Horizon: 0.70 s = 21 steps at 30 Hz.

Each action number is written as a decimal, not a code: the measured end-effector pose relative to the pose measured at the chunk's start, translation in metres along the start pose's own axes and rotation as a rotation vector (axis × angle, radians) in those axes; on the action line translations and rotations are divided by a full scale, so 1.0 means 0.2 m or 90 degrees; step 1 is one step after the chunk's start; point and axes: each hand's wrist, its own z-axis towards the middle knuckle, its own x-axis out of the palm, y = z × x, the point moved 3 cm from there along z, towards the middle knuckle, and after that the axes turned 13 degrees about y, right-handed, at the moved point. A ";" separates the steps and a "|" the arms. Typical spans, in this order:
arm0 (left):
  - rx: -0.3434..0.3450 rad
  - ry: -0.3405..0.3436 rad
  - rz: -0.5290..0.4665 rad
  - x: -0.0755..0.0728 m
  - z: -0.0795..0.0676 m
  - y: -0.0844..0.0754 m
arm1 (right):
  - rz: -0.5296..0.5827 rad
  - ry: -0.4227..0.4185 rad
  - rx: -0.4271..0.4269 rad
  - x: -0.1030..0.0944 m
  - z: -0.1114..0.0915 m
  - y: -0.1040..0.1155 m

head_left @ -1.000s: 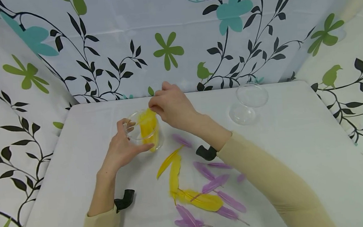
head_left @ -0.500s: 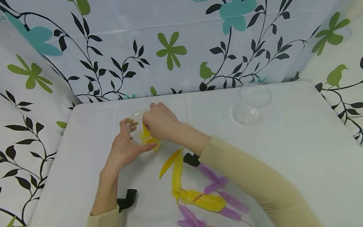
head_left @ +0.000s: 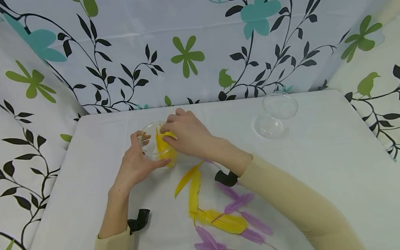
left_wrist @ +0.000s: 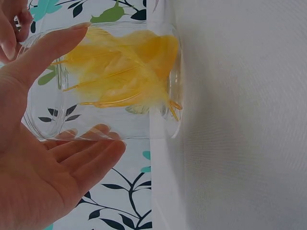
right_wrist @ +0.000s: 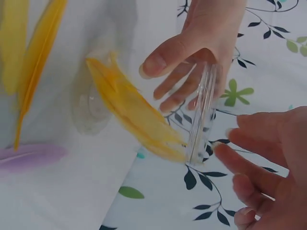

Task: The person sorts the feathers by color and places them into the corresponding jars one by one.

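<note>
A clear jar (head_left: 150, 146) stands at the left back of the table, with several yellow feathers (left_wrist: 124, 67) inside. My left hand (head_left: 136, 160) grips the jar's side, thumb across the near side and fingers behind. At the jar's mouth is my right hand (head_left: 190, 135), its fingers spread and loosely bent, with nothing between them in the right wrist view. The feathers stand bunched toward the jar's right side. In front of the jar lie loose yellow feathers (head_left: 224, 221), mixed with purple feathers (head_left: 208, 240).
A second clear jar (head_left: 280, 106) stands at the back right of the white table (head_left: 327, 151). Black camera mounts (head_left: 139, 220) sit at both wrists. A leaf-patterned curtain (head_left: 192, 17) hangs behind the table and along both sides.
My right hand has brought a yellow feather down into the jar, let go of it and drawn back slightly to the right. My left hand has kept its hold on the jar.
</note>
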 end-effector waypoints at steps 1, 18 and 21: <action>-0.002 0.001 0.001 0.00 0.00 0.00 | 0.007 -0.021 -0.003 0.00 -0.03 -0.01; -0.019 0.004 0.008 0.00 0.00 0.00 | 0.104 -0.053 -0.001 0.37 -0.32 -0.27; -0.019 0.004 0.004 0.00 0.00 0.00 | 0.118 -0.036 0.004 0.44 -0.33 -0.29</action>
